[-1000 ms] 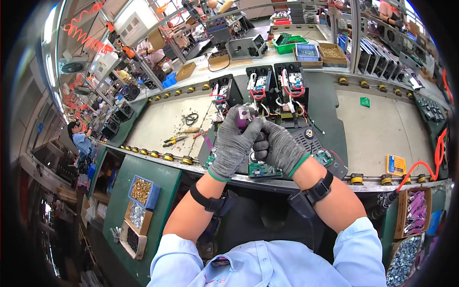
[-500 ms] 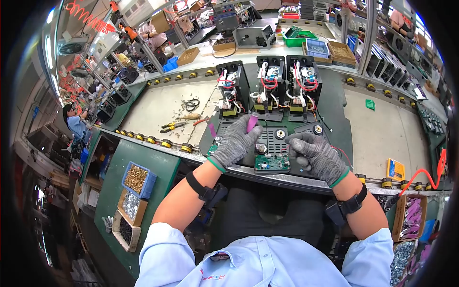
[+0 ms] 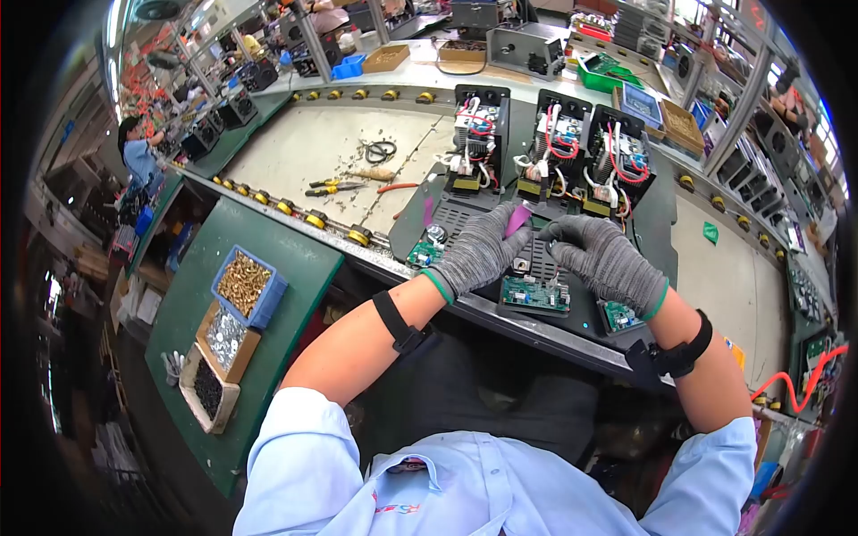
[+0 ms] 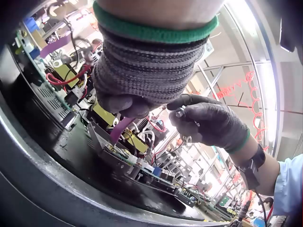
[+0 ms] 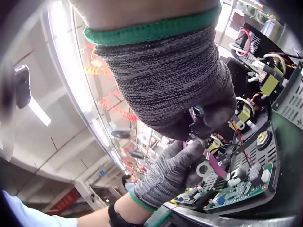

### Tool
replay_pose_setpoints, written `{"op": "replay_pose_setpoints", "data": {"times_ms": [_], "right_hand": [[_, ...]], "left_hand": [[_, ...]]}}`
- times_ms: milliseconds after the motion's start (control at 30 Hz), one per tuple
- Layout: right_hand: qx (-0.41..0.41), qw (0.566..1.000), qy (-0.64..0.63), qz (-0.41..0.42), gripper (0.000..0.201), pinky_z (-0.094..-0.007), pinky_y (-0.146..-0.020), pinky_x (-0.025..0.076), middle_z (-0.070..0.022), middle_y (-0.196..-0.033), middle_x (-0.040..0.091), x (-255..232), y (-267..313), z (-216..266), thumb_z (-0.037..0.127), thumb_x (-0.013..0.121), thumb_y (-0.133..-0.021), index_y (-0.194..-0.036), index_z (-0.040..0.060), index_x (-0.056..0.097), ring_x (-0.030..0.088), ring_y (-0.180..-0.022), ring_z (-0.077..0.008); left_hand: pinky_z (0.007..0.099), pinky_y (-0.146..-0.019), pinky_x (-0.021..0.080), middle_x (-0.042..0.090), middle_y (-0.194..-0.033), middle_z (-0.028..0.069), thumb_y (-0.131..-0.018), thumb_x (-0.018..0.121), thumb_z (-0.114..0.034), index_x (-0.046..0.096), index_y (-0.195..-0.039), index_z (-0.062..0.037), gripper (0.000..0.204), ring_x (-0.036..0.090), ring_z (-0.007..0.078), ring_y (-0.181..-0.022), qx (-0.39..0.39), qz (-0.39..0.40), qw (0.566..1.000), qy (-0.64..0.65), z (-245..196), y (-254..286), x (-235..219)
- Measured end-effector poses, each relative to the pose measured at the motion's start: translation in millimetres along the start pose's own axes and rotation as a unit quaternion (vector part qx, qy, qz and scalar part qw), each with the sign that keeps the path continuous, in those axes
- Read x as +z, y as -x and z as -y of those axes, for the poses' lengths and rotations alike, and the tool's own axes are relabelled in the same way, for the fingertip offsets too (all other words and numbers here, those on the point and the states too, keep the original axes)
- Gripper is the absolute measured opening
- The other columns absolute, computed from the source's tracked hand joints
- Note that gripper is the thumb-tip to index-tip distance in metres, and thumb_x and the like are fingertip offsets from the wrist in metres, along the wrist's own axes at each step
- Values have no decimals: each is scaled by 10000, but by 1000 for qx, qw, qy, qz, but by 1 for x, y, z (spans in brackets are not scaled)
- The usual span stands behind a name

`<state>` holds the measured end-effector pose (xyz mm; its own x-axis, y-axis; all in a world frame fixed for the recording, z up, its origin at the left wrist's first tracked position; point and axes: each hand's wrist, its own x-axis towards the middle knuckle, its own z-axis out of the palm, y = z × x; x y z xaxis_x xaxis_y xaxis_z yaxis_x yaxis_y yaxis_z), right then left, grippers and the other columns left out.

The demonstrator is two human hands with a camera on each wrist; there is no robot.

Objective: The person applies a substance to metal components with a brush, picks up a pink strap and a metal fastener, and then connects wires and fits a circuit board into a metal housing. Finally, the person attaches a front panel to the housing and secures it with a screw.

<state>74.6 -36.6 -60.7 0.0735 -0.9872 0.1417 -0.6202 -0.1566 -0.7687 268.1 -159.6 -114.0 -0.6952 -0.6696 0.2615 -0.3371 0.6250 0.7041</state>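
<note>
Gloved in grey with a green cuff, my left hand (image 3: pixel 483 250) pinches a purple metal strip (image 3: pixel 518 217) that rises above its thumb. In the right wrist view, a ring-shaped end (image 5: pixel 203 169) shows by the strip. My right hand (image 3: pixel 608 263), close on the other side, curls its fingers and thumb around a small shiny metal fastener (image 4: pixel 180 112); its exact kind cannot be told. Below the hands lies a green circuit board (image 3: pixel 536 293) at the front of a slotted black plate. A second purple strip (image 3: pixel 427 211) stands upright left of my left hand.
Behind the hands stand black heat-sink units (image 3: pixel 478 138) with red and white wires. Pliers (image 3: pixel 335 187) and a cable loop lie on the pale belt to the left. A blue bin (image 3: pixel 279 295) of brass parts sits on the green side table (image 3: pixel 304 259).
My hands were together at the purple strip, then my right hand drew away to the right. Now it is back near my left hand, which keeps the strip. The head view has shifted.
</note>
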Motion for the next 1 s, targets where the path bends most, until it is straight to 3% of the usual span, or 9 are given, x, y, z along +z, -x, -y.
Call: {"op": "replay_pose_setpoints", "data": {"times_ms": [33, 100, 133, 233, 367, 633, 700, 900, 1000], "right_hand": [[0, 1000, 3, 8, 283, -422, -871, 555, -206, -949, 703, -1, -8, -1, 163, 685, -912, -1140, -2, 699, 693, -901, -362], [-74, 974, 208, 45, 289, -414, -855, 552, -187, -1005, 710, -2, -25, -3, 80, 653, -922, -1200, 1, 674, 693, -941, -334], [-22, 967, 247, 65, 282, -444, -855, 553, -243, -1019, 692, 1, -34, -2, 92, 668, -911, -1181, 12, 677, 680, -964, -415], [9, 957, 258, 131, 323, -497, -795, 554, -229, -975, 703, 14, -46, -12, 303, 708, -930, -1041, 1, 677, 680, -924, -448], [-72, 969, 212, 103, 348, -510, -814, 530, -228, -925, 680, 38, -44, -38, 398, 717, -927, -1135, 121, 700, 667, -908, -435], [-42, 968, 231, 84, 299, -478, -855, 538, -157, -1105, 683, 56, -41, -65, 362, 724, -919, -1155, 177, 727, 672, -967, -373], [-139, 945, 284, 84, 268, -459, -899, 544, -134, -1111, 688, 53, -41, -58, 292, 745, -898, -1141, 179, 739, 672, -1011, -357], [-130, 969, 183, 99, 261, -435, -925, 555, -105, -1149, 697, 47, -40, -52, 201, 765, -867, -1125, 170, 741, 680, -1020, -349], [-137, 944, 277, 113, 286, -438, -909, 562, -112, -1173, 695, 48, -43, -49, 258, 756, -883, -1151, 162, 733, 681, -1034, -351]], "left_hand": [[461, -831, 558, 702, -976, 234, -980, 667, -338, 577, -1309, -33, 458, 702, 398, -924, -1, -7, 1000, 14, 2, 2, -1], [459, -855, 559, 699, -1013, 236, -983, 660, -345, 567, -1337, -33, 481, 701, 397, -954, -26, 0, 1000, 0, 5, 4, -4], [460, -859, 559, 697, -1020, 239, -986, 655, -351, 566, -1333, -29, 482, 700, 398, -958, -36, 11, 999, 9, 4, 4, -5], [467, -878, 553, 694, -1042, 248, -992, 641, -371, 570, -1316, -24, 480, 694, 410, -981, -40, 14, 999, 33, 4, 5, -6], [491, -904, 535, 695, -1052, 260, -992, 636, -361, 577, -1293, -19, 460, 681, 429, -1019, -28, 6, 999, 15, 11, 6, -6], [497, -886, 535, 696, -1006, 262, -989, 637, -358, 591, -1235, 3, 439, 678, 439, -998, -3, -11, 1000, 24, 16, 2, -2], [498, -885, 535, 695, -1002, 264, -988, 639, -360, 589, -1236, 6, 445, 677, 441, -996, 6, -8, 1000, 26, 14, 3, -3], [512, -864, 531, 693, -989, 270, -981, 649, -348, 588, -1234, 14, 446, 673, 455, -978, 14, -21, 1000, 2, 13, 5, -4], [525, -858, 527, 691, -980, 279, -980, 644, -346, 585, -1230, 20, 447, 670, 463, -973, -6, 6, 1000, 18, 8, 4, -4]]}}
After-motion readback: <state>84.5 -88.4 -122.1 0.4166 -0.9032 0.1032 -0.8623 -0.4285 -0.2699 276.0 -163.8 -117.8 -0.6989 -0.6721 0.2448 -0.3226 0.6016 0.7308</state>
